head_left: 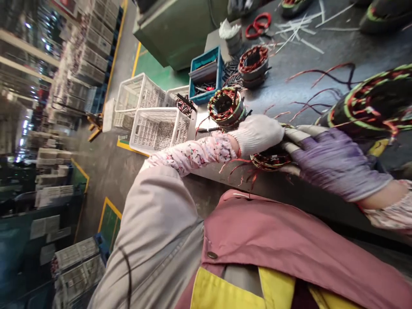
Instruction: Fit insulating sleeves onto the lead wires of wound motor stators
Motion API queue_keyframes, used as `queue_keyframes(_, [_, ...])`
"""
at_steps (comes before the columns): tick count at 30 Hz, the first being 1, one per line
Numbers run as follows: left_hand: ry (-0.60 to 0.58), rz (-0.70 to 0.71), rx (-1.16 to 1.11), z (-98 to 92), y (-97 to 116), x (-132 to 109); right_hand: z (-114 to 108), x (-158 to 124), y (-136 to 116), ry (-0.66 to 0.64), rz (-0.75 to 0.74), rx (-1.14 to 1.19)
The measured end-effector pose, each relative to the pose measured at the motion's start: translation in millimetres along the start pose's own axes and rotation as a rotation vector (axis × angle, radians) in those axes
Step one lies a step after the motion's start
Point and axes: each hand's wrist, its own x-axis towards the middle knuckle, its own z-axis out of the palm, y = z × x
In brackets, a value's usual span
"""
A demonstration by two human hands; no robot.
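Note:
A small stator [270,159] wound with red and dark wire lies at the near edge of the dark workbench [305,77], its loose red leads hanging over the edge. My left hand [257,135], in a white knit glove, curls over the stator's left side. From the right, my right hand [334,163] in a purple glove with taped fingertips presses its fingers onto the same stator. Both hands grip it. The stator's upper part is hidden under the gloves.
More wound stators stand on the bench: one [227,107] just behind my left hand, another [254,64] farther back, a large one [373,101] at right. A blue bin [206,75], red-handled scissors [259,23], white strips [299,25] and white crates [157,124] lie beyond.

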Motion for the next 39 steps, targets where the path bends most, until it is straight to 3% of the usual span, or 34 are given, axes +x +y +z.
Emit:
queue_keyframes(3, [-0.639,0.184,-0.196,-13.8,16,-9,7,2,1,0.003,0.031,0.050])
queue_keyframes(4, [-0.712,0.205,-0.309,-17.5,18,-15,8,2,2,0.008,0.036,0.070])
queue_keyframes(5, [-0.707,0.199,-0.406,-20.8,17,-23,10,2,2,0.016,0.038,0.089])
queue_keyframes(8, [-0.359,0.053,-0.449,-28.2,3,-41,12,1,1,0.059,0.031,0.130])
queue_keyframes(9, [-0.309,0.031,-0.424,-29.0,-3,-45,13,1,1,0.078,0.023,0.142])
queue_keyframes(14, [-0.468,0.046,-0.389,-11.8,-8,-44,14,-2,0,0.139,0.012,0.167])
queue_keyframes(17, [-0.460,-0.085,-0.618,-2.7,-3,-38,16,-3,0,0.148,0.007,0.183])
queue_keyframes(21, [-0.571,-0.176,-0.872,-10.5,-1,-36,17,-2,-2,0.134,0.008,0.200])
queue_keyframes(23, [-0.591,-0.113,-0.765,-15.4,-1,-38,16,-1,-4,0.153,0.013,0.198])
queue_keyframes(30, [-0.480,0.230,0.017,-21.4,3,-43,14,-1,-13,0.210,0.057,0.145])
queue_keyframes(34, [-0.511,0.269,0.452,-30.2,18,-38,13,-1,-14,0.193,0.074,0.123])
queue_keyframes(37, [-0.560,0.197,0.391,-31.6,33,-34,10,0,-16,0.143,0.088,0.126])
queue_keyframes(39, [-0.587,-0.051,-0.025,-28.9,42,-34,10,1,-18,0.120,0.097,0.148])
